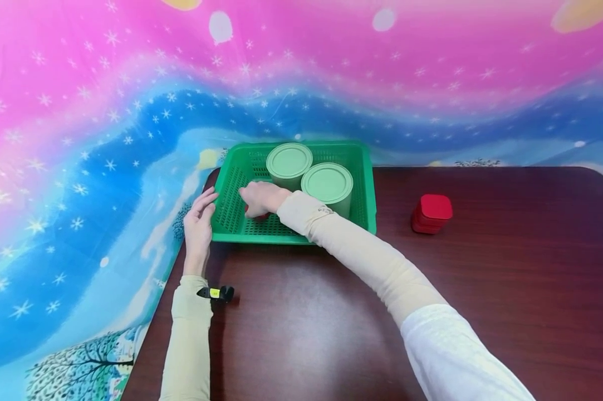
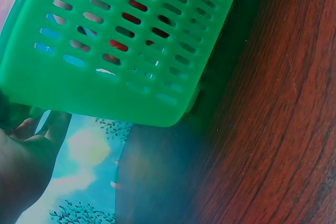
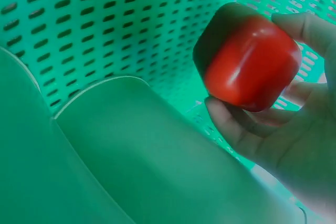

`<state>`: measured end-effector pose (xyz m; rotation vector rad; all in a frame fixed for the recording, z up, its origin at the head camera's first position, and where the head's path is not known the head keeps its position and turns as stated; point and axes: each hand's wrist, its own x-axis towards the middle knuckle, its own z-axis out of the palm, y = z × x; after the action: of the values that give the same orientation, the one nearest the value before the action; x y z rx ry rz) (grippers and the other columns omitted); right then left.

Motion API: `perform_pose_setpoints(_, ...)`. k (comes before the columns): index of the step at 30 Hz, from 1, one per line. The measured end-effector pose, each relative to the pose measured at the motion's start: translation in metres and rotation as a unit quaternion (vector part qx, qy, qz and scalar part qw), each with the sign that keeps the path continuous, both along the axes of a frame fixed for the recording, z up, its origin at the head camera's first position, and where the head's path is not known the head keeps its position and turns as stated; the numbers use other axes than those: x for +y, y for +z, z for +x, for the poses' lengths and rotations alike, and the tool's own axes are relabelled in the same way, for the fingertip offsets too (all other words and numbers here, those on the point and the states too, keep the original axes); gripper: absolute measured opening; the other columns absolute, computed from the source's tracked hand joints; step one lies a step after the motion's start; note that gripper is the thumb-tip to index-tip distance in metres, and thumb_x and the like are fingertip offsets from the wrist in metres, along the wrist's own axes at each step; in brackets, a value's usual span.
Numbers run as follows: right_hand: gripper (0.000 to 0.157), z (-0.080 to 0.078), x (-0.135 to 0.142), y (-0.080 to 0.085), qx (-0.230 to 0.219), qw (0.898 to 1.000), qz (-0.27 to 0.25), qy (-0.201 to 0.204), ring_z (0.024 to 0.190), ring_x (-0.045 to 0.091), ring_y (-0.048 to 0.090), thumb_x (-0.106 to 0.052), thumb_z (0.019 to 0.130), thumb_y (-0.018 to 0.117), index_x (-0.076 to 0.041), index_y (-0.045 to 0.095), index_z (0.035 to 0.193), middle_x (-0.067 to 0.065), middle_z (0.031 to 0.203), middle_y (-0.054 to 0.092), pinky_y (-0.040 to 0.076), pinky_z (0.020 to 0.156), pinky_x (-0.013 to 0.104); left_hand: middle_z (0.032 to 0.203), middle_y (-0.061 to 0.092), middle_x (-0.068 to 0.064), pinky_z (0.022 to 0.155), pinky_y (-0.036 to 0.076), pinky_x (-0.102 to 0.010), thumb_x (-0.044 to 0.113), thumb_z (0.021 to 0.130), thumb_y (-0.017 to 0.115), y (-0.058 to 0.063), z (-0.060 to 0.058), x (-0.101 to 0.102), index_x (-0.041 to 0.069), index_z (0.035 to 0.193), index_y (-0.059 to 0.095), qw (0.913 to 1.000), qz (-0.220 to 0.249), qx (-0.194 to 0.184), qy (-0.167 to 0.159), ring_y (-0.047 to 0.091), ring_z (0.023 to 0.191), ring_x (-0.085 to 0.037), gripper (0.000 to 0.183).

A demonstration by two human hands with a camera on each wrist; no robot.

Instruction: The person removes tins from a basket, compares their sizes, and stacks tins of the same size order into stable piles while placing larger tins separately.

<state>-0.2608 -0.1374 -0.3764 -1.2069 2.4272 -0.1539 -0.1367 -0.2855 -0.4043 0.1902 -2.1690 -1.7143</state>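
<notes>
My right hand (image 1: 263,197) reaches inside a green plastic basket (image 1: 293,239) and grips a small red tin (image 3: 252,64) with rounded corners between thumb and fingers. The head view shows only a bit of that tin below the hand. My left hand (image 1: 198,228) touches the basket's left rim from outside, its fingers fairly straight. In the left wrist view, part of this hand (image 2: 26,166) lies at the rim, and its fingertips are hidden. Two pale green round canisters with lids, a rear one (image 1: 288,161) and a front one (image 1: 327,182), stand in the basket beside my right hand.
A second red tin (image 1: 434,214), square with a lid, stands on the dark wood table (image 1: 521,267) right of the basket. Behind and left hangs a pink and blue patterned cloth (image 1: 131,111). A black strap (image 1: 216,293) sits at my left wrist.
</notes>
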Motion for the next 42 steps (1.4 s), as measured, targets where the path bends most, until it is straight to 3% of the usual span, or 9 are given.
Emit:
perform_pose_setpoints(2, 0.059, 0.002, 0.001, 0.004, 0.001, 1.0, 0.001, -0.004, 0.105, 0.019, 0.063, -0.031, 0.102, 0.068, -0.005, 0.047, 0.15, 0.009, 0.125, 0.063, 0.05, 0.086, 0.032, 0.155, 0.049, -0.017, 0.097, 0.037, -0.025, 0.004, 0.109, 0.048, 0.001, 0.0, 0.001, -0.01, 0.138, 0.061, 1.0, -0.001, -0.001, 0.001, 0.042, 0.145, -0.017, 0.034)
perform_pose_setpoints(3, 0.06, 0.003, 0.001, 0.006, -0.002, 1.0, 0.003, -0.006, 0.104, 0.02, 0.063, -0.03, 0.102, 0.067, -0.005, 0.045, 0.152, 0.01, 0.128, 0.061, 0.049, 0.085, 0.033, 0.156, 0.049, -0.017, 0.102, 0.037, -0.026, 0.004, 0.109, 0.048, 0.001, -0.001, 0.001, -0.01, 0.138, 0.06, 1.0, 0.0, -0.001, 0.002, 0.039, 0.148, -0.022, 0.035)
perform_pose_setpoints(6, 0.068, 0.006, 0.001, 0.013, -0.012, 1.0, 0.018, -0.011, 0.105, 0.02, 0.061, -0.027, 0.103, 0.064, -0.006, 0.034, 0.16, 0.016, 0.147, 0.05, 0.048, 0.082, 0.031, 0.156, 0.049, -0.017, 0.109, 0.036, -0.03, 0.004, 0.109, 0.048, 0.002, 0.0, 0.001, -0.01, 0.138, 0.061, 1.0, 0.001, -0.005, 0.004, 0.037, 0.149, -0.025, 0.035)
perform_pose_setpoints(9, 0.075, 0.01, 0.0, 0.018, -0.028, 0.999, 0.036, -0.019, 0.098, 0.019, 0.061, -0.023, 0.104, 0.06, -0.009, 0.021, 0.166, 0.02, 0.167, 0.025, 0.046, 0.073, 0.029, 0.155, 0.05, -0.017, 0.111, 0.036, -0.032, 0.004, 0.109, 0.048, 0.003, 0.001, 0.001, -0.01, 0.138, 0.061, 0.9999, 0.0, -0.01, 0.008, 0.036, 0.15, -0.023, 0.035)
perform_pose_setpoints(14, 0.083, 0.017, 0.002, 0.028, -0.056, 0.997, 0.04, -0.043, 0.08, 0.018, 0.056, -0.014, 0.102, 0.06, -0.015, 0.009, 0.169, 0.02, 0.172, -0.002, 0.043, 0.058, 0.026, 0.155, 0.05, -0.017, 0.109, 0.037, -0.032, 0.003, 0.109, 0.049, 0.003, 0.002, 0.003, -0.01, 0.138, 0.061, 0.9999, -0.002, -0.012, 0.01, 0.037, 0.149, -0.024, 0.034)
perform_pose_setpoints(21, 0.066, 0.028, 0.02, 0.047, -0.008, 1.0, -0.009, -0.003, 0.096, 0.022, 0.054, -0.018, 0.099, 0.067, -0.005, 0.036, 0.155, 0.019, 0.155, 0.025, 0.044, 0.068, 0.027, 0.157, 0.047, -0.016, 0.112, 0.035, -0.034, 0.006, 0.11, 0.047, 0.003, 0.004, 0.004, -0.009, 0.14, 0.06, 0.9997, -0.007, -0.022, 0.012, 0.034, 0.151, -0.025, 0.036)
perform_pose_setpoints(28, 0.049, 0.028, 0.04, 0.06, 0.007, 0.997, -0.073, 0.015, 0.095, 0.021, 0.053, -0.011, 0.091, 0.072, 0.0, 0.055, 0.136, 0.013, 0.129, 0.041, 0.046, 0.07, 0.027, 0.157, 0.048, -0.015, 0.114, 0.034, -0.036, 0.006, 0.11, 0.048, 0.004, 0.005, 0.004, -0.008, 0.14, 0.06, 0.9996, 0.0, -0.027, 0.01, 0.033, 0.151, -0.024, 0.036)
perform_pose_setpoints(35, 0.047, 0.017, 0.069, 0.075, -0.028, 0.987, -0.159, 0.005, 0.102, 0.022, 0.051, -0.001, 0.081, 0.074, 0.004, 0.058, 0.125, 0.014, 0.119, 0.053, 0.05, 0.077, 0.03, 0.157, 0.048, -0.016, 0.109, 0.035, -0.033, 0.003, 0.109, 0.048, 0.006, 0.007, 0.005, -0.009, 0.139, 0.06, 0.9996, -0.003, -0.026, 0.007, 0.034, 0.151, -0.023, 0.035)
perform_pose_setpoints(42, 0.071, 0.008, 0.119, 0.095, -0.089, 0.964, -0.25, -0.035, 0.106, 0.022, 0.058, 0.0, 0.081, 0.074, -0.001, 0.045, 0.146, 0.009, 0.127, 0.061, 0.054, 0.08, 0.035, 0.157, 0.046, -0.02, 0.097, 0.034, -0.026, 0.004, 0.109, 0.047, 0.003, 0.007, 0.005, -0.01, 0.139, 0.06, 0.9999, -0.002, -0.016, 0.005, 0.034, 0.151, -0.025, 0.035)
